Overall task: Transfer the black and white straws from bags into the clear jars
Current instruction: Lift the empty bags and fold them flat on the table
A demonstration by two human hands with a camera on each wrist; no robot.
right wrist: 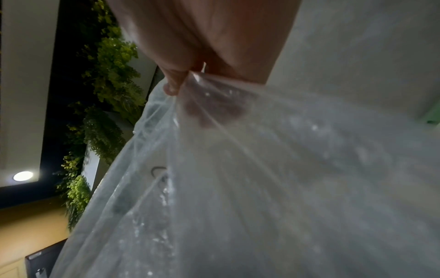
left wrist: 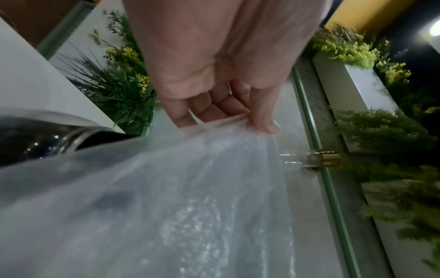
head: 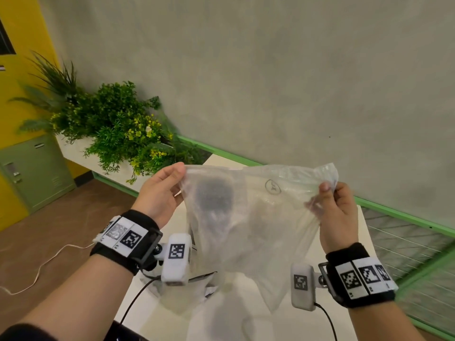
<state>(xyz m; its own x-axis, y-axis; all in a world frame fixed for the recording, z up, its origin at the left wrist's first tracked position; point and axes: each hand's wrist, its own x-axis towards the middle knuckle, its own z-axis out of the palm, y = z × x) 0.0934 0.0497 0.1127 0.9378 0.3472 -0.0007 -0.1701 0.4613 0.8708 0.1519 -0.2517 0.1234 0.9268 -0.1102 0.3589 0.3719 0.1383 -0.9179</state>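
Observation:
A large translucent plastic bag (head: 256,217) hangs stretched between my two hands above the white table (head: 305,326). My left hand (head: 172,178) pinches its top left corner, and my right hand (head: 327,195) pinches the top right corner. A dark blurred mass (head: 213,195) shows through the bag's upper left; I cannot tell what it is. In the left wrist view the fingers (left wrist: 181,120) grip the bag's (left wrist: 166,197) edge, and part of a clear glass jar (left wrist: 54,139) with dark contents shows at the left. The right wrist view shows fingers (right wrist: 173,84) bunching the bag (right wrist: 262,188).
A white planter (head: 81,153) full of green plants (head: 115,124) stands at the back left by the grey wall. A green rail (head: 246,161) runs along behind the table. A green cabinet (head: 34,173) and a white cable (head: 44,264) are on the floor side at the left.

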